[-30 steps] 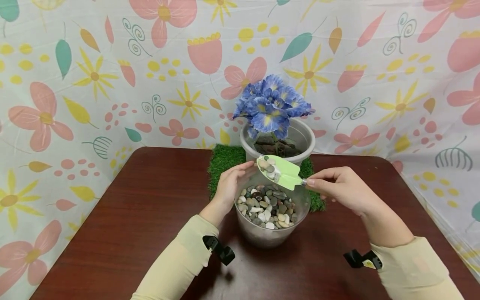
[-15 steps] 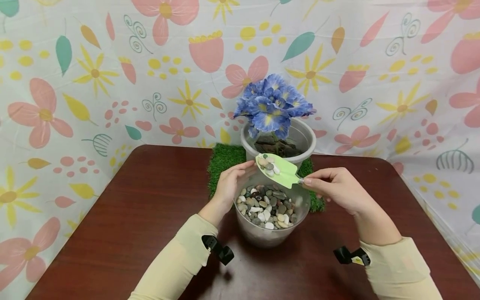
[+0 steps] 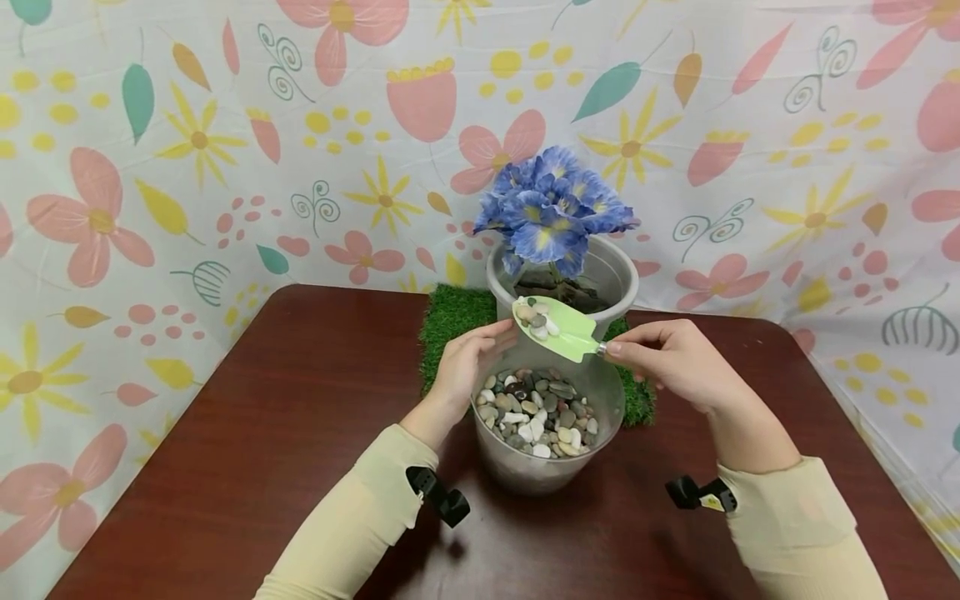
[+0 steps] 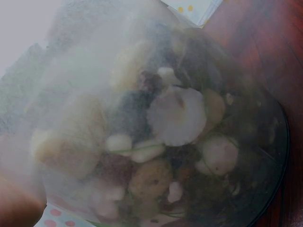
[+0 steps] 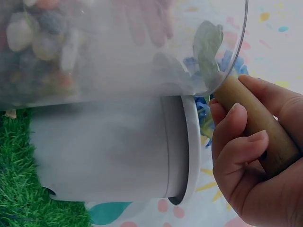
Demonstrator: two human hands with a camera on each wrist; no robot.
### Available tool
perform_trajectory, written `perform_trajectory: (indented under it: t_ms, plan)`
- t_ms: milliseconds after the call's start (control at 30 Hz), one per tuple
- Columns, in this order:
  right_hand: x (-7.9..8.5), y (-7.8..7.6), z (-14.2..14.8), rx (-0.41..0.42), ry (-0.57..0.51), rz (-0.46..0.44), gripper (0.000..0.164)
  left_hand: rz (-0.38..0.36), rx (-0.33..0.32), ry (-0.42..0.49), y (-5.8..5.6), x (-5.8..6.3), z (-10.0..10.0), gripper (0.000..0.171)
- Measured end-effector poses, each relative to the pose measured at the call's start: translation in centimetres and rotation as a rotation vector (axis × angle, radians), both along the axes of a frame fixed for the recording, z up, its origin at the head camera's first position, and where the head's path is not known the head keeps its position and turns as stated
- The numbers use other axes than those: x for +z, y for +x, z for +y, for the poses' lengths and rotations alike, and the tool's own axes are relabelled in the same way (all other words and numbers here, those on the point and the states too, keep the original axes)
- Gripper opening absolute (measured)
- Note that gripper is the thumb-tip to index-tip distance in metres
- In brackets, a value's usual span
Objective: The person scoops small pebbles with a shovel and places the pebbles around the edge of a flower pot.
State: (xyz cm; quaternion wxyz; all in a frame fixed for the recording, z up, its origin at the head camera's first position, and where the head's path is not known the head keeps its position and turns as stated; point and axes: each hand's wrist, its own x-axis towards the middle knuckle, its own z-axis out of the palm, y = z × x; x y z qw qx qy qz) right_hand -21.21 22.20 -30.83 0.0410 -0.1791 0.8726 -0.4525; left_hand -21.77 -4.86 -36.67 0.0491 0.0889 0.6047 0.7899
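My right hand (image 3: 686, 367) holds a small trowel by its wooden handle (image 5: 258, 125), fingers curled round it. The light green blade (image 3: 576, 333) carries several pebbles (image 3: 534, 317) near its tip. It hovers above a clear plastic bucket (image 3: 517, 473), part-filled with mixed pebbles (image 3: 536, 421). With fingers straight, my left hand (image 3: 456, 375) rests along the bucket's left side near the rim. Through the hazy wall, the left wrist view shows stones and a white shell (image 4: 177, 116).
Behind the bucket, a grey pot (image 3: 632, 287) with blue artificial flowers (image 3: 551, 204) stands on a square of artificial grass (image 3: 452, 327). Both are on a dark wooden table (image 3: 300, 400). A floral cloth (image 3: 300, 125) hangs at the back.
The trowel has risen slightly, with the pebbles still on it. My right forearm has shifted left and a little up. My left hand stays at the bucket's side.
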Motion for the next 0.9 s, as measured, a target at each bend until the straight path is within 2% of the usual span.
perform_trajectory:
  t_ms: [133, 333, 533, 667, 900]
  plan:
    - [0.4, -0.5, 0.0, -0.009, -0.008, -0.026, 0.033, 0.007, -0.01, 0.001, 0.0, 0.0, 0.0, 0.044]
    - [1.2, -1.2, -0.4, -0.049, -0.051, -0.118, 0.04, 0.0, -0.01, 0.0, 0.0, 0.0, -0.1, 0.044]
    - [1.7, -1.8, -0.7, -0.024, -0.116, -0.183, 0.038, 0.0, -0.01, -0.009, 0.0, -0.1, -0.1, 0.044]
    - [1.8, -2.1, -0.8, -0.017, -0.08, -0.19, 0.04, 0.001, -0.013, 0.001, 0.1, -0.2, -0.1, 0.044]
    - [2.1, -2.6, -1.1, -0.043, 0.02, -0.142, 0.044, 0.012, -0.008, -0.008, 0.0, -0.1, -0.1, 0.043]
